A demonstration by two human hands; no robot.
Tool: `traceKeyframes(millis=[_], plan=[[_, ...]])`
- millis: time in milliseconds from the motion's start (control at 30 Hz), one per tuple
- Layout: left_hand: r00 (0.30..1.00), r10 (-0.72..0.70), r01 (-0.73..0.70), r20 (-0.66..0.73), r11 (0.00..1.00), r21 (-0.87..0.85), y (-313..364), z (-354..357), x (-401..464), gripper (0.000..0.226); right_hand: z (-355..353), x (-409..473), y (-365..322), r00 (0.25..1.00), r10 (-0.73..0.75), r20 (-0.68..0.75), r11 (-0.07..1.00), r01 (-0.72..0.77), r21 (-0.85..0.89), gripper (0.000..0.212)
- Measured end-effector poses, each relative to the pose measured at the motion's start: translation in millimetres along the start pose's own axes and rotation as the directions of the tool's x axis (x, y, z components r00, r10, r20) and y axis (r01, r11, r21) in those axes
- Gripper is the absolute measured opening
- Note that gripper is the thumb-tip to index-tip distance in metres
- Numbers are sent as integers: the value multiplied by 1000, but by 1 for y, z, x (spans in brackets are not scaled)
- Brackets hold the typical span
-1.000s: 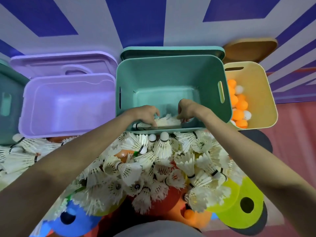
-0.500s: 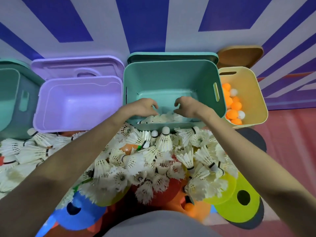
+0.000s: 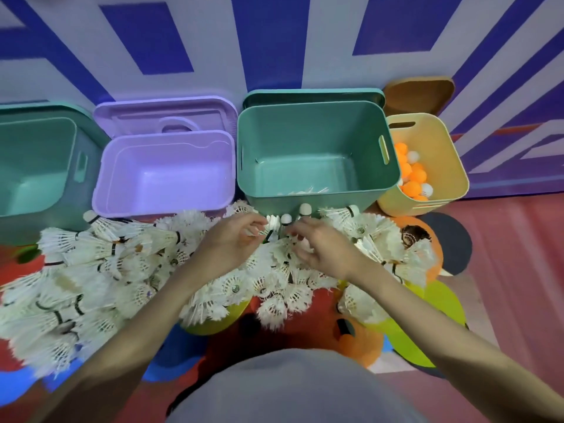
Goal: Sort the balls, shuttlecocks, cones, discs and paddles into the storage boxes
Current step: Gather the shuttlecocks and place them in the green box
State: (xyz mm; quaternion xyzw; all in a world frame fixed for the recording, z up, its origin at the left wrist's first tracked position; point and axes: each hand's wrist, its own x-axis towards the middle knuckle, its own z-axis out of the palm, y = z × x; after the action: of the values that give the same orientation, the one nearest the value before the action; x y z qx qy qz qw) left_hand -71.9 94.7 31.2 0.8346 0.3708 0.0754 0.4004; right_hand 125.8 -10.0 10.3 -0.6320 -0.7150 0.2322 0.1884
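Four boxes: lined up against the striped wall, lids propped behind three of them.
Far-left box (image 3: 36, 166): teal, nothing visible inside.
Purple box (image 3: 164, 175): nothing visible inside either.
Middle teal box (image 3: 314, 160): only a few shuttlecocks (image 3: 302, 190) showing at the near edge of its bottom; nearly all of its room unfilled.
Yellow box (image 3: 427, 166): orange and white balls (image 3: 412, 175) heaped in it; no loose balls plainly visible elsewhere.
Shuttlecock pile (image 3: 100, 270): spread wide on the floor, from far left across to the right, pressed up to the near walls of the purple and middle teal boxes.
Left hand (image 3: 232, 242): low over the pile just before the middle teal box, fingers (image 3: 254, 222) curled and apparently pinching feathers of one shuttlecock; blurred, so not certain.
Right hand (image 3: 323, 248): beside the left, fingers (image 3: 297, 232) loosely bent and apart, reaching into the pile, nothing clearly held.
Discs and cones (image 3: 427, 315): green, orange, red and blue, half buried under the pile, unsorted.
Dark round item (image 3: 451, 245): flat on the floor at right, possibly a paddle.
Progress, judged: early; balls seemingly done, shuttlecocks barely begun, everything else left.
Edges and room: near rim of the middle teal box directly ahead of both hands, to be cleared on each lift; open space above the boxes, floor crowded.
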Motion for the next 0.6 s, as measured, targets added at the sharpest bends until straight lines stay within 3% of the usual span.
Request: traceKeyframes(millis=[100,200,467,600], plan=[[972,-78,62,222,995,80,-19,0,-22,70,23,-2,-5,996,-6,90,993,17,-119,48],[960,-82,51,270,991,121,-29,5,-30,88,35,4,-10,992,-9,127,966,41,-255,61],[974,-57,25,219,989,148,-42,20,-28,86,52,16,-16,983,51,174,939,12,-343,58],[986,-19,0,167,994,114,-39,21,-28,79,55,14,-19,983,64,172,940,-2,-340,43]])
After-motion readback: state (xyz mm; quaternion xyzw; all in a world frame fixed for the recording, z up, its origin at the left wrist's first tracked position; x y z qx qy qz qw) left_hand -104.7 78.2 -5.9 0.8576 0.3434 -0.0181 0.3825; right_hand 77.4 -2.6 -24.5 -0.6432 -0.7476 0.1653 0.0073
